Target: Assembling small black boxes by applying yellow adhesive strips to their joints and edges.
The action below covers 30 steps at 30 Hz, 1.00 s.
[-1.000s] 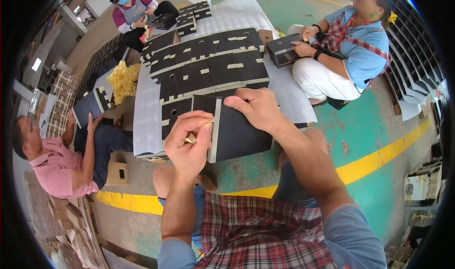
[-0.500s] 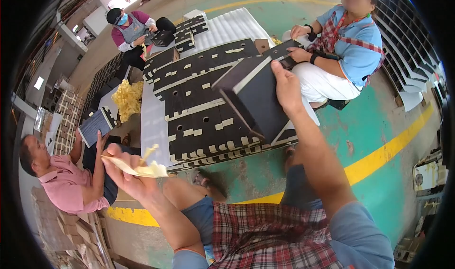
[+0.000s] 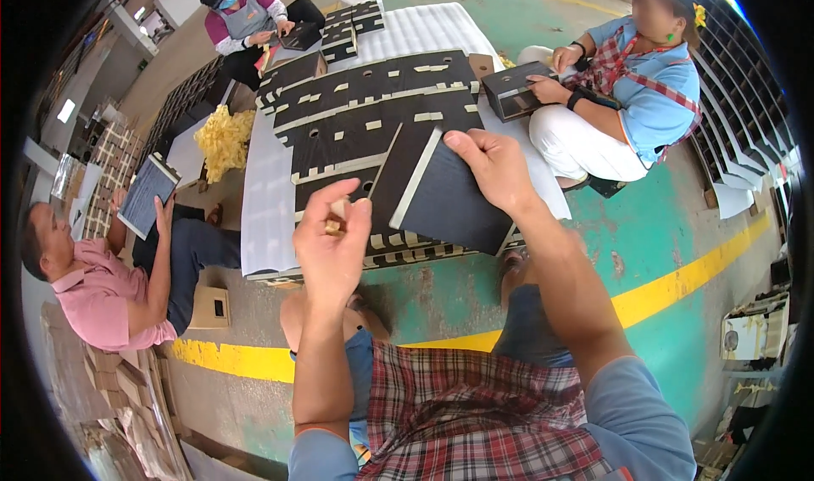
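A black box (image 3: 458, 201) with a cream tape strip (image 3: 415, 180) along one edge is tilted in front of me. My right hand (image 3: 500, 171) grips its upper right corner, thumb on the dark face. To the box's left, my left hand (image 3: 331, 248) is raised with curled fingers. A small cream piece of tape (image 3: 337, 209) shows between its thumb and fingers, mostly hidden. Behind, many black boxes (image 3: 365, 129) with cream tape pieces stand in rows on a table covered with white foam sheet (image 3: 271, 201).
One person (image 3: 93, 286) at left holds a dark panel (image 3: 150, 191). Another person (image 3: 246, 27) sits at the far left, and a third (image 3: 627, 91) at right holds a black box (image 3: 519, 89). A yellow tape heap (image 3: 225, 142) lies by the table's left edge. Racks (image 3: 738, 91) stand far right.
My left hand has moved right and up, close to the box; the long tape strip is now only a small piece. My right hand has lowered and turned the box slightly.
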### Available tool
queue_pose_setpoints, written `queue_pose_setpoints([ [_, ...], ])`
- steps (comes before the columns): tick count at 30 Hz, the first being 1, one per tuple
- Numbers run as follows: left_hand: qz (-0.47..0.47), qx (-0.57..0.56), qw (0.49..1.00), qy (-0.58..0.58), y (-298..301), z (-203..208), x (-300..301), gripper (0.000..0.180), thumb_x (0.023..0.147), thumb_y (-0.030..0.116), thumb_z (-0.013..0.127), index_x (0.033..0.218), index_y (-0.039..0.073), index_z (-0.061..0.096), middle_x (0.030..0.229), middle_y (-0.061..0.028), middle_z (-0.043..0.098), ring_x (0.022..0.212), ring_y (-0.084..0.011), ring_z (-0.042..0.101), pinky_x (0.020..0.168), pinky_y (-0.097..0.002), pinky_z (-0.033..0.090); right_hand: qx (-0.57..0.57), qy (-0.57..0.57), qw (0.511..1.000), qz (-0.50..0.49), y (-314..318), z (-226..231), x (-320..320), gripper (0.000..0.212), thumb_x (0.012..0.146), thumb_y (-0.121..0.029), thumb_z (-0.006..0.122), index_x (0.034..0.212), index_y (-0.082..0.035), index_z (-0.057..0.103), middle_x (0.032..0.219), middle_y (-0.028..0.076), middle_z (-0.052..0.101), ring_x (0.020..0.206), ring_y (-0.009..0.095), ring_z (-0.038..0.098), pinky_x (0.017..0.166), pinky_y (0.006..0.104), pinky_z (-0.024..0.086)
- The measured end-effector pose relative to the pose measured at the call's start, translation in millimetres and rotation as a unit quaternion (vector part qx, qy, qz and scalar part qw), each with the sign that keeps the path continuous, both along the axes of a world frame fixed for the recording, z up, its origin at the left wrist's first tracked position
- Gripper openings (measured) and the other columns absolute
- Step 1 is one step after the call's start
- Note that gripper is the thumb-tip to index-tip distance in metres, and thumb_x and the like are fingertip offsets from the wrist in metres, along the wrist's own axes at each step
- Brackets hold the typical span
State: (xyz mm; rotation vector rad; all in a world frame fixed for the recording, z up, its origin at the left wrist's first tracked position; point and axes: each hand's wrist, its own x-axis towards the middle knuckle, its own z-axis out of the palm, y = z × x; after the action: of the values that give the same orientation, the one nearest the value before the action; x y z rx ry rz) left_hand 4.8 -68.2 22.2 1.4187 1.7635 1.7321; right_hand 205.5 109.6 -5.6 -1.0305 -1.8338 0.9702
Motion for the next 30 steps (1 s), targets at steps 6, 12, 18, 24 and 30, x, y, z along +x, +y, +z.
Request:
queue_pose_setpoints([
  [6,0.098,-0.022,0.973,0.206,15,4,28,0.026,0.082,0.011,0.078,0.107,0.007,0.072,0.090,-0.0093,0.063,0.067,-0.0227,0.063,0.061,-0.0357,0.055,0.120,-0.147,0.982,0.000,-34,12,-11,0.052,0.096,-0.058,0.066,0.082,-0.008,0.074,0.064,0.016,0.063,0.062,0.036,0.064,0.059,0.0426,0.050],
  [12,0.115,-0.030,0.961,0.250,23,0,29,0.022,0.082,0.012,0.080,0.102,0.006,0.074,0.091,-0.0072,0.067,0.069,-0.0217,0.068,0.061,-0.0354,0.055,0.238,-0.176,0.955,0.020,-48,12,-20,0.049,0.092,-0.057,0.070,0.080,-0.010,0.071,0.064,0.013,0.066,0.064,0.037,0.069,0.057,0.0456,0.053],
  [18,0.110,-0.036,0.964,0.240,21,-2,26,0.017,0.084,0.006,0.079,0.100,0.004,0.075,0.089,-0.0074,0.068,0.063,-0.0144,0.062,0.058,-0.0293,0.050,0.258,-0.172,0.943,0.121,-44,11,-9,0.038,0.091,-0.045,0.075,0.085,-0.009,0.065,0.071,0.011,0.068,0.066,0.035,0.069,0.057,0.0445,0.053],
  [24,0.106,-0.036,0.965,0.235,24,-3,24,0.016,0.083,0.007,0.080,0.099,0.004,0.075,0.090,-0.0072,0.069,0.063,-0.0161,0.065,0.059,-0.0307,0.053,0.241,-0.163,0.947,0.139,-55,13,-16,0.038,0.095,-0.041,0.070,0.085,-0.006,0.059,0.077,0.013,0.070,0.074,0.037,0.070,0.061,0.0487,0.054],
  [30,0.115,-0.034,0.970,0.212,23,-1,22,0.015,0.083,0.008,0.081,0.096,0.004,0.073,0.089,-0.0067,0.070,0.062,-0.0171,0.068,0.058,-0.0312,0.055,0.270,-0.164,0.940,0.125,-61,13,-20,0.036,0.092,-0.039,0.074,0.084,-0.007,0.059,0.075,0.011,0.070,0.073,0.035,0.071,0.061,0.0469,0.055],
])
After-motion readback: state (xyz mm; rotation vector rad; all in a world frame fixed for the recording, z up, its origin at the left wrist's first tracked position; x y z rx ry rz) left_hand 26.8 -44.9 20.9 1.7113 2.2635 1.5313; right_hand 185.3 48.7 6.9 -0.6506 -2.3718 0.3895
